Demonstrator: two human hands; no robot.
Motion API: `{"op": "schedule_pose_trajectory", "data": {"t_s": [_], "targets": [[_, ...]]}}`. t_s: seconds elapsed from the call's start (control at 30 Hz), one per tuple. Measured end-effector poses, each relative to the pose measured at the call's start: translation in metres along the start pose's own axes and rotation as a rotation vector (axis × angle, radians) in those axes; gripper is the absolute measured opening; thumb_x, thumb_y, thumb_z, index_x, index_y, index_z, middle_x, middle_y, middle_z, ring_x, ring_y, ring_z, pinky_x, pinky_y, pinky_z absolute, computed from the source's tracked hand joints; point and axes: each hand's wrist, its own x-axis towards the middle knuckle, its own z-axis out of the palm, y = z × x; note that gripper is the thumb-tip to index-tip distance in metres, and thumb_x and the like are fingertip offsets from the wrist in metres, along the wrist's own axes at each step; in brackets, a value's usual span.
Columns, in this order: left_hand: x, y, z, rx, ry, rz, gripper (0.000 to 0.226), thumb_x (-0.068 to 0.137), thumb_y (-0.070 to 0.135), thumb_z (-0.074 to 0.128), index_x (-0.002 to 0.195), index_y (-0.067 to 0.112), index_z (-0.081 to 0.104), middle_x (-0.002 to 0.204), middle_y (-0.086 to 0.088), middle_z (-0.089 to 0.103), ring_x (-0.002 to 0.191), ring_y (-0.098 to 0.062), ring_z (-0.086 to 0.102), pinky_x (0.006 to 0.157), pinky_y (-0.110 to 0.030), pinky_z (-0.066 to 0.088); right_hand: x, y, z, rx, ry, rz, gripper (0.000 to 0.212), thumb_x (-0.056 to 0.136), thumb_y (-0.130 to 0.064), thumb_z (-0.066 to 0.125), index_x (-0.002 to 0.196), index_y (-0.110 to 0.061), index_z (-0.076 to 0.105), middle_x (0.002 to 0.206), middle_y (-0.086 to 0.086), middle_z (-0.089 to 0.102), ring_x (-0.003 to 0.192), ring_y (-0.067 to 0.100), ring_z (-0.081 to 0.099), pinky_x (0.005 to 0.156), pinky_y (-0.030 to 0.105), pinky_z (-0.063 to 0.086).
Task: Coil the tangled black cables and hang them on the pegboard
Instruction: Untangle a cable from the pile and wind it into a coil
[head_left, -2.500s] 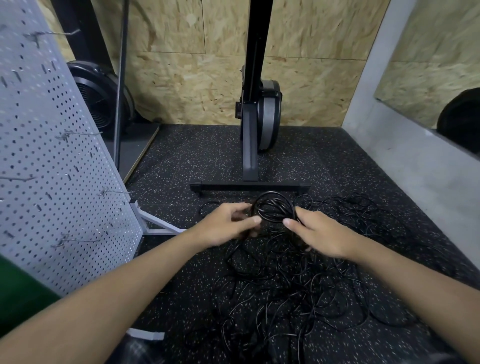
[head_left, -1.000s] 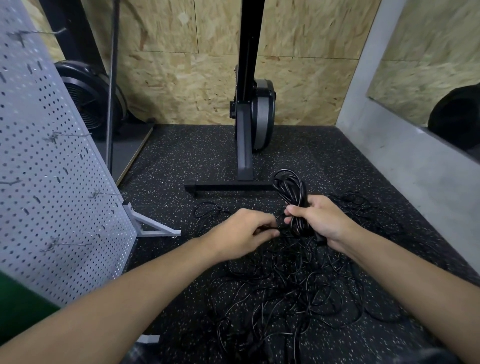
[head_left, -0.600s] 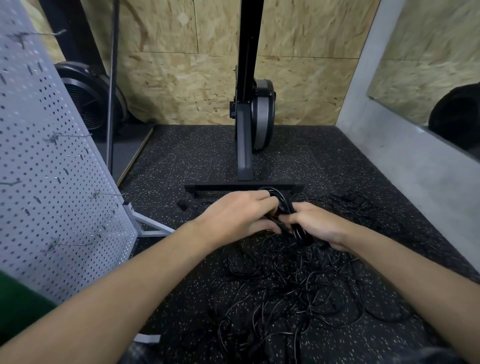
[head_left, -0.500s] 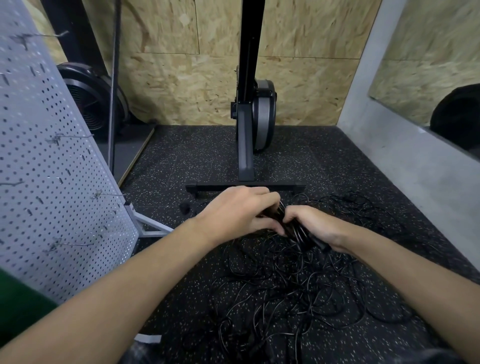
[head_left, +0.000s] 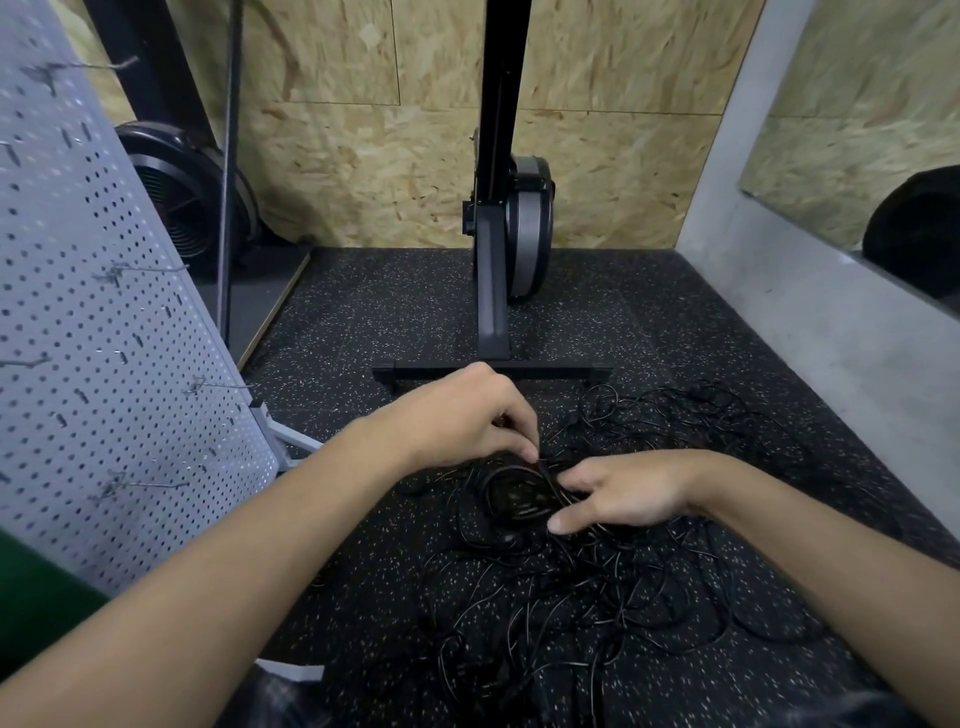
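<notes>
A small coil of black cable (head_left: 514, 496) lies low over the speckled floor, between my two hands. My left hand (head_left: 462, 415) pinches a strand at the coil's upper edge with thumb and fingertips. My right hand (head_left: 623, 491) holds the coil's right side, fingers spread along it. A wide tangle of thin black cables (head_left: 597, 597) spreads on the floor under and in front of my hands. The white pegboard (head_left: 104, 338) stands at the left, with several bare metal hooks (head_left: 218, 386) sticking out.
A black exercise machine stands behind the tangle, its post (head_left: 493, 234) upright and its T-shaped base (head_left: 493, 371) on the floor. A black fan (head_left: 182, 202) sits at the back left. A grey wall (head_left: 831, 332) runs along the right. The pegboard's white foot (head_left: 291, 436) juts toward the cables.
The coil was held upright in my right hand a second ago; both hands have since brought it down and closer to me, and it now lies flatter over the tangle.
</notes>
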Motion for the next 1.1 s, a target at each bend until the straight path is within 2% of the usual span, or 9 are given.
{"op": "schedule_pose_trajectory", "data": {"t_s": [0.1,0.27,0.37,0.57,0.67,0.77,0.83,0.93,1.1], "targets": [[0.000,-0.012,-0.001,-0.026,0.019,-0.041,0.015,0.086,0.043,0.082,0.089,0.028,0.082,0.087,0.015,0.075,0.086,-0.001,0.068,0.084,-0.035,0.056,0.000,0.003,0.002,-0.060,0.051,-0.112,0.040,0.101,-0.051,0.060,0.128,-0.022,0.065,0.127,-0.007,0.071,0.116,0.017,0.066,0.109,0.046,0.048],[-0.005,-0.030,0.005,-0.197,0.184,-0.140,0.043,0.079,0.058,0.078,0.070,0.016,0.075,0.072,0.008,0.069,0.066,-0.004,0.060,0.065,-0.019,0.043,-0.005,0.003,-0.004,0.162,0.095,-0.336,0.035,0.103,-0.032,0.064,0.136,-0.022,0.065,0.135,-0.015,0.068,0.128,0.004,0.060,0.117,0.039,0.042],[-0.006,-0.040,0.009,-0.397,0.157,-0.243,0.052,0.087,0.057,0.071,0.063,0.012,0.065,0.060,0.005,0.059,0.058,-0.010,0.048,0.060,-0.026,0.040,-0.010,0.003,-0.011,0.211,0.204,-0.429,0.034,0.101,-0.026,0.067,0.135,-0.023,0.067,0.138,-0.016,0.066,0.135,0.001,0.053,0.122,0.040,0.032],[-0.003,-0.050,0.029,-0.676,0.116,-0.332,0.033,0.103,0.033,0.061,0.090,0.009,0.077,0.089,-0.015,0.076,0.082,-0.020,0.069,0.090,-0.037,0.053,-0.011,0.006,-0.017,0.339,0.428,-0.516,0.030,0.096,-0.035,0.071,0.120,-0.018,0.073,0.121,-0.010,0.075,0.120,0.008,0.065,0.107,0.037,0.042],[0.000,-0.043,0.045,-0.621,0.127,-0.360,0.038,0.109,0.039,0.049,0.084,0.021,0.072,0.079,-0.020,0.066,0.065,-0.014,0.063,0.076,-0.037,0.051,-0.004,0.011,-0.020,0.531,0.600,-0.450,0.021,0.095,-0.022,0.072,0.114,-0.014,0.069,0.102,-0.009,0.078,0.101,0.004,0.072,0.090,0.024,0.054],[0.006,-0.022,0.057,-0.413,0.152,-0.398,0.039,0.112,0.035,0.041,0.093,0.020,0.072,0.067,0.002,0.062,0.054,-0.012,0.058,0.060,-0.033,0.047,0.009,0.022,-0.021,0.686,0.745,-0.250,0.035,0.092,-0.025,0.078,0.118,-0.024,0.055,0.114,0.002,0.076,0.101,0.017,0.075,0.097,0.043,0.059],[0.011,-0.004,0.061,-0.322,0.119,-0.381,0.036,0.113,0.033,0.038,0.099,0.017,0.067,0.077,0.002,0.065,0.067,-0.019,0.062,0.063,-0.038,0.045,0.014,0.027,-0.020,0.593,0.871,-0.118,0.043,0.089,-0.039,0.080,0.118,-0.032,0.050,0.124,-0.001,0.068,0.107,0.019,0.072,0.101,0.047,0.055],[0.018,0.019,0.059,-0.235,0.118,-0.348,0.026,0.113,0.027,0.039,0.093,0.014,0.051,0.078,0.003,0.056,0.067,-0.016,0.051,0.065,-0.030,0.029,0.013,0.024,-0.017,0.346,1.025,-0.072,0.042,0.095,-0.035,0.074,0.133,-0.029,0.057,0.118,-0.008,0.064,0.112,0.013,0.063,0.098,0.029,0.044],[0.017,0.043,0.058,-0.046,0.041,-0.254,0.028,0.112,0.029,0.040,0.096,0.011,0.054,0.086,-0.013,0.063,0.070,-0.031,0.059,0.067,-0.037,0.045,0.023,0.030,-0.014,0.145,1.145,-0.089,0.027,0.097,-0.029,0.070,0.121,-0.016,0.070,0.103,-0.001,0.074,0.095,0.020,0.067,0.079,0.016,0.042]]}}
